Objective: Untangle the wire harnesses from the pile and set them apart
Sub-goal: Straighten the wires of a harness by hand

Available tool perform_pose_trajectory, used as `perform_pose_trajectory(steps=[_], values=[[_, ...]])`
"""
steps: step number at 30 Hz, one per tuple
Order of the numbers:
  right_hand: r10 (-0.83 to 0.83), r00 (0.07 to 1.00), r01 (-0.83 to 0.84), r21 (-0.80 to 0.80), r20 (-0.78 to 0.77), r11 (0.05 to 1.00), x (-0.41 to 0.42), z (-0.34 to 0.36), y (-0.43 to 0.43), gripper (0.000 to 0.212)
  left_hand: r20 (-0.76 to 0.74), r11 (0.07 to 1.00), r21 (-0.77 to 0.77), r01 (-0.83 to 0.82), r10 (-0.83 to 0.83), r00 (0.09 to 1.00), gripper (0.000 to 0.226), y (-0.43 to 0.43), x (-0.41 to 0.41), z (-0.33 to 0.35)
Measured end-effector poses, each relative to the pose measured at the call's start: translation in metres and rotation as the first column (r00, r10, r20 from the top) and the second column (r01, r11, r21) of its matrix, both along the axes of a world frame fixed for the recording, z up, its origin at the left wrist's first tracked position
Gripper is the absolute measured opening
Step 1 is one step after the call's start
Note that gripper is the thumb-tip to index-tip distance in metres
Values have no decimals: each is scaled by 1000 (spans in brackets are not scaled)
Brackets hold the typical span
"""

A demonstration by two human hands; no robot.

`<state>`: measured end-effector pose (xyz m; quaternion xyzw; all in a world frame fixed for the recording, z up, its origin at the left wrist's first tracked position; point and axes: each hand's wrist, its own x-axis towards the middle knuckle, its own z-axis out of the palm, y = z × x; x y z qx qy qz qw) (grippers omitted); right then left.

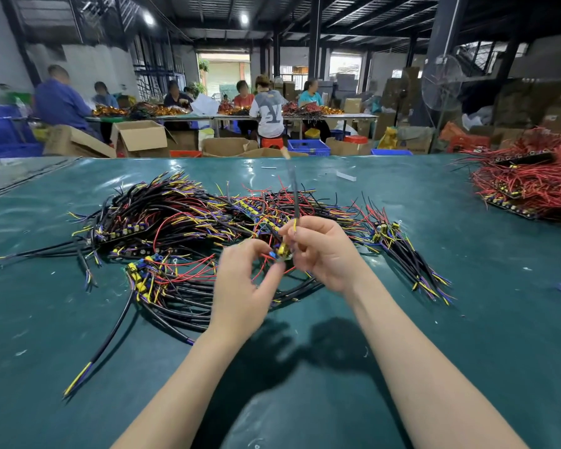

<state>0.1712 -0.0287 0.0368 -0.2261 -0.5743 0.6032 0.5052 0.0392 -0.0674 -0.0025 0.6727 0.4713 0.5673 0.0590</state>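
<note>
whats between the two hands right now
In the head view, one wire harness: its yellow and blue parts sit between the left hand and right hand, both pinching it.

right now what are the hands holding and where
One harness: right hand grips its black cable, left hand pinches the component end.

Teal glossy wrinkled plastic-looking table cover (78, 319); tangled pile of smooth plastic-sheathed black, red, yellow wires (182, 222); matt brown cardboard boxes (140, 136).
</note>
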Motion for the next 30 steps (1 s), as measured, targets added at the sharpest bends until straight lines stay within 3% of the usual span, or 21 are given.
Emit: perform_pose_trajectory(steps=[3, 5, 7, 9, 11, 14, 16, 19, 25, 27, 30], values=[[-125, 985, 127, 10, -118, 992, -4, -3, 3, 41, 55, 909, 9, -416, 415, 908, 36, 5, -8, -2], [-269, 957, 276, 61, -108, 959, -8, -10, 5, 26, 75, 869, -18, -495, 495, 866, 29, 5, -12, -3], [-394, 919, 382, 230, 10, 895, -14, -19, 4, 18, 55, 928, -41, -370, 372, 927, 30, 9, -11, -4], [-474, 862, 355, 454, 179, 817, -20, -29, 2, 15, 262, 965, -261, 0, 71, 963, 38, 13, -7, -3], [-498, 800, 234, 591, 334, 772, -24, -35, 0, 14, 527, 846, -436, 306, -36, 849, 36, 16, -7, -1], [-527, 744, 115, 699, 410, 706, -26, -38, 1, 18, 749, 753, -438, 490, 6, 662, 33, 17, -11, -1], [-500, 746, 77, 690, 439, 720, -28, -39, -1, 21, 812, 739, -409, 535, 28, 582, 30, 16, -14, -1], [-512, 758, 201, 604, 403, 772, -29, -41, -1, 25, 861, 721, -394, 570, 73, 503, 30, 15, -14, 2], [-448, 727, 253, 403, 520, 879, -31, -44, 4, 16, 862, 713, -402, 574, 83, 500, 27, 14, -12, 4], [-472, 736, 293, 400, 485, 868, -32, -45, 6, 17, 860, 658, -439, 612, 109, 499, 27, 14, -12, 6], [-404, 864, 337, 252, 301, 907, -34, -40, 4, 17, 855, 561, -482, 673, 134, 501, 22, 13, -15, 10]])
